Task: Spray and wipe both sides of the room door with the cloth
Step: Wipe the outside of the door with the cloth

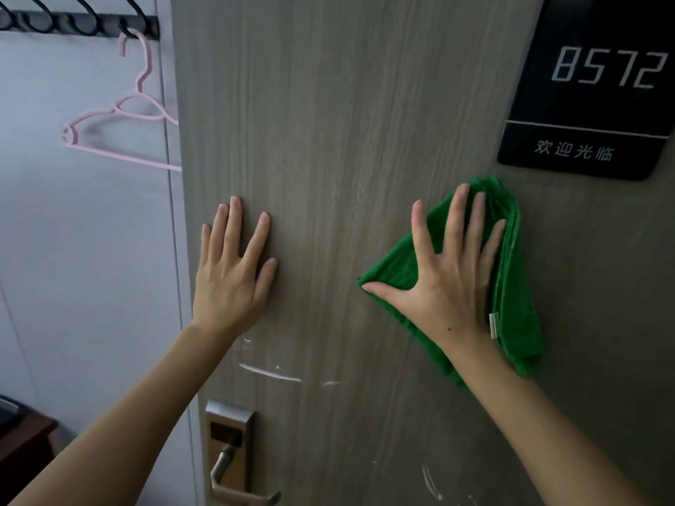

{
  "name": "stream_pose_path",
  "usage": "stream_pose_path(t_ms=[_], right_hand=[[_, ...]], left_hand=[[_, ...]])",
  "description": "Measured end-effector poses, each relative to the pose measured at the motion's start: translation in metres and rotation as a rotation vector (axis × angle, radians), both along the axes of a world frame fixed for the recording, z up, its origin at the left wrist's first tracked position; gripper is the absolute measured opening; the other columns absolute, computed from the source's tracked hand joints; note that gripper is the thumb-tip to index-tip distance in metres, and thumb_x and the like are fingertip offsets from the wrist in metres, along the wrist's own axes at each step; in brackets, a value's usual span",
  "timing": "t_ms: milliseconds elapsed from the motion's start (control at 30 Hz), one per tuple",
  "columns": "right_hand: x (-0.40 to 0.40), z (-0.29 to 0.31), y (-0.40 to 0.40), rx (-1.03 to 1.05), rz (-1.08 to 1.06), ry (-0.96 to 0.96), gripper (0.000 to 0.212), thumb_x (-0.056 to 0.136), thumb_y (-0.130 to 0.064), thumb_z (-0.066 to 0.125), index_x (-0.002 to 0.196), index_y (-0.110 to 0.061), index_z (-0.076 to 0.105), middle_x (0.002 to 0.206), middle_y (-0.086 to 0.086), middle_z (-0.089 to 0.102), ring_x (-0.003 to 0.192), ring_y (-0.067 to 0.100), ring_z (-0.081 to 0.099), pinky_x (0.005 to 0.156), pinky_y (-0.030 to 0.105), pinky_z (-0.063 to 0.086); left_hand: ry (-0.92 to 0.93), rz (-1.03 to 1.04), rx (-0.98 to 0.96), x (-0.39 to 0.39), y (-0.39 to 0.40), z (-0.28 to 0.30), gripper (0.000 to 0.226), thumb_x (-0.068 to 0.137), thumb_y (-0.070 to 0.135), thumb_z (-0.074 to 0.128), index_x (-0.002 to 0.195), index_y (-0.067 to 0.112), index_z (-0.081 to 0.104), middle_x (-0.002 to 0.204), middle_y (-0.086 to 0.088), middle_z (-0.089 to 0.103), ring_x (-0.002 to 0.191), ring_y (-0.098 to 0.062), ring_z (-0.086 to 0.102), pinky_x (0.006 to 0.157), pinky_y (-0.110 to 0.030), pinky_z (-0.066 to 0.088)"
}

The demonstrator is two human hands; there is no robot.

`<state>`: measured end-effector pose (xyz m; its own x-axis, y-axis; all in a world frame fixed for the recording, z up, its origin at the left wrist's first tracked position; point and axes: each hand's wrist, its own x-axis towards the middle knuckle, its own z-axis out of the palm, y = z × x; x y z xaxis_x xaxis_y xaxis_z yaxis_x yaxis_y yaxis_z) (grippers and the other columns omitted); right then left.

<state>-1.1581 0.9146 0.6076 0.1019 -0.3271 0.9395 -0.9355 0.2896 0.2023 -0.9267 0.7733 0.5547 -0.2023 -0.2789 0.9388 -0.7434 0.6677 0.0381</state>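
The wood-grain door [347, 104] stands in front of me and carries everything here. My left hand [230, 279] lies flat on it with straight fingers, and my right hand [449, 279] presses a folded green cloth [515, 286] against it, fingers spread. A black room-number plate [584, 140] reading 8572 is fixed at upper right, a metal lock plate with lever handle [230, 451] at lower left. White streaks [270, 372] mark the surface below my left hand.

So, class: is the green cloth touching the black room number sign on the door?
Apart. In the head view, the green cloth tops out just below the sign, with a strip of bare door visible between them.
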Motion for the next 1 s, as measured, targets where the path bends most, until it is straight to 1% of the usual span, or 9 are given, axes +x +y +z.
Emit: stream_pose_path(t_ms=[200,367,500,600,700,800,867,933,1000], right_hand=[[0.014,-0.003,-0.008,0.064,-0.133,0.015,0.12,0.067,-0.088,0.048,0.149,-0.005,0.022,0.156,0.02,0.02,0.144,0.039,0.012,0.114,0.058,0.0],[0.062,-0.039,-0.038,0.116,-0.142,0.035,0.118,0.068,-0.087,0.048,0.149,-0.006,0.023,0.156,0.018,0.021,0.144,0.038,0.014,0.114,0.057,0.001],[0.098,-0.089,-0.065,0.136,-0.119,0.031,0.11,0.07,-0.086,0.046,0.147,-0.01,0.026,0.155,0.014,0.019,0.144,0.035,0.013,0.116,0.056,0.001],[0.112,-0.127,-0.077,0.181,-0.104,0.052,0.107,0.071,-0.084,0.043,0.149,-0.013,0.023,0.16,0.01,0.008,0.147,0.03,0.003,0.117,0.054,-0.003],[0.122,-0.164,-0.086,0.196,-0.075,0.104,0.109,0.07,-0.082,0.047,0.15,-0.014,0.018,0.161,0.007,-0.005,0.148,0.028,-0.001,0.118,0.053,-0.004],[0.131,-0.19,-0.094,0.197,-0.084,0.129,0.115,0.066,-0.082,0.055,0.15,-0.014,0.018,0.161,0.007,-0.005,0.148,0.028,0.001,0.118,0.052,-0.003],[0.136,-0.193,-0.099,0.169,-0.084,0.094,0.115,0.069,-0.083,0.051,0.153,-0.014,0.011,0.161,0.006,-0.004,0.148,0.026,0.0,0.118,0.052,-0.001],[0.142,-0.188,-0.104,0.138,-0.08,0.042,0.106,0.072,-0.082,0.044,0.15,-0.015,0.02,0.161,0.005,-0.001,0.147,0.026,0.005,0.118,0.052,0.0],[0.151,-0.18,-0.109,0.101,-0.094,-0.018,0.1,0.072,-0.082,0.042,0.143,-0.013,0.032,0.159,0.007,0.01,0.143,0.027,0.012,0.117,0.051,0.0]], left_hand=[[-0.033,-0.037,-0.094,0.01,-0.007,0.002,0.052,0.1,0.039,0.034,0.147,0.017,0.035,0.154,-0.024,0.026,0.141,-0.039,0.023,0.114,-0.051,0.02],[-0.026,-0.17,-0.229,0.028,-0.022,0.017,0.049,0.099,0.036,0.04,0.142,0.015,0.044,0.147,-0.024,0.038,0.133,-0.036,0.032,0.106,-0.047,0.028],[-0.104,-0.181,-0.26,0.039,-0.042,0.027,0.051,0.101,0.037,0.039,0.147,0.015,0.037,0.152,-0.027,0.027,0.143,-0.039,0.02,0.117,-0.052,0.015],[-0.18,-0.199,-0.284,0.041,-0.05,0.029,0.053,0.101,0.038,0.037,0.149,0.016,0.03,0.154,-0.028,0.023,0.144,-0.04,0.014,0.119,-0.051,0.007],[-0.201,-0.207,-0.301,0.038,-0.054,0.03,0.054,0.101,0.04,0.036,0.15,0.017,0.027,0.153,-0.027,0.023,0.144,-0.041,0.013,0.118,-0.049,0.004],[-0.193,-0.199,-0.316,0.037,-0.056,0.028,0.054,0.102,0.042,0.034,0.15,0.017,0.028,0.154,-0.027,0.024,0.144,-0.041,0.014,0.119,-0.049,0.005],[-0.193,-0.196,-0.321,0.036,-0.056,0.028,0.055,0.102,0.043,0.033,0.15,0.017,0.028,0.154,-0.027,0.023,0.144,-0.04,0.015,0.119,-0.049,0.004],[-0.191,-0.195,-0.324,0.036,-0.057,0.028,0.054,0.102,0.043,0.033,0.15,0.017,0.029,0.154,-0.026,0.023,0.144,-0.04,0.015,0.119,-0.049,0.004],[-0.188,-0.207,-0.324,0.036,-0.057,0.028,0.054,0.103,0.042,0.033,0.15,0.017,0.03,0.154,-0.026,0.023,0.144,-0.04,0.015,0.119,-0.049,0.005]])
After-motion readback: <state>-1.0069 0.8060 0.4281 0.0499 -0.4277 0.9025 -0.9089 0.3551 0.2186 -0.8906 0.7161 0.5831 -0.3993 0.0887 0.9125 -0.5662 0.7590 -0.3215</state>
